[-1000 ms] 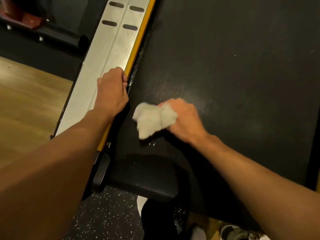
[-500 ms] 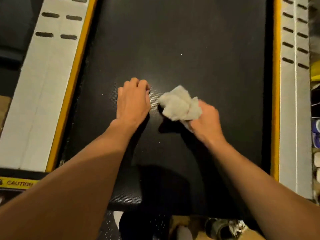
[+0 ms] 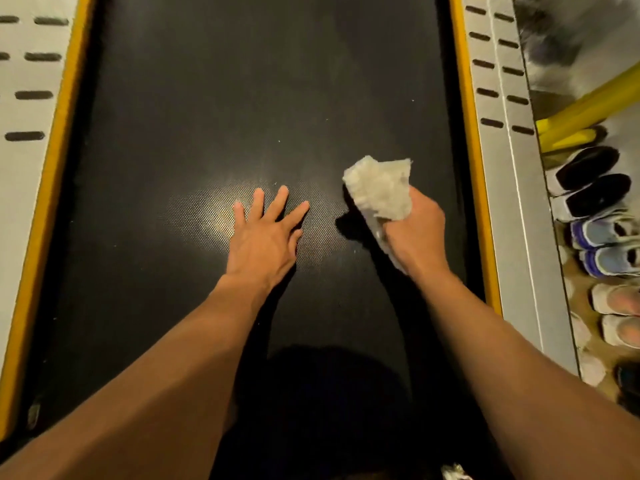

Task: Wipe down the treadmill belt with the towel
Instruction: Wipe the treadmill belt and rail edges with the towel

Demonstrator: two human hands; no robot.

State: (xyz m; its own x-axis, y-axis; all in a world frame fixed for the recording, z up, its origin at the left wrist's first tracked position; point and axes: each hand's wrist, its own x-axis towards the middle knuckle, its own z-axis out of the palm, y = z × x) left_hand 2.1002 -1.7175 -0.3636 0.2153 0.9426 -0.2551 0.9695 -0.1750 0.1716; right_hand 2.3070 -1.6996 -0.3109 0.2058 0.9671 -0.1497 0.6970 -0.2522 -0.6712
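Observation:
The black treadmill belt fills the middle of the head view, with a bright sheen around its centre. My left hand lies flat on the belt, fingers spread, holding nothing. My right hand is closed on a crumpled white towel, which sticks up and forward from my fist near the belt's right side. The towel's lower end hangs under my wrist; whether the towel touches the belt I cannot tell.
Yellow strips and grey slotted side rails run along both edges, the left rail and the right rail. Right of the treadmill, several shoes stand in a row on the floor, beside a yellow bar.
My left hand left the left side rail, came onto the belt's middle and spread its fingers. My right hand carried the towel from the belt's left side toward its right edge.

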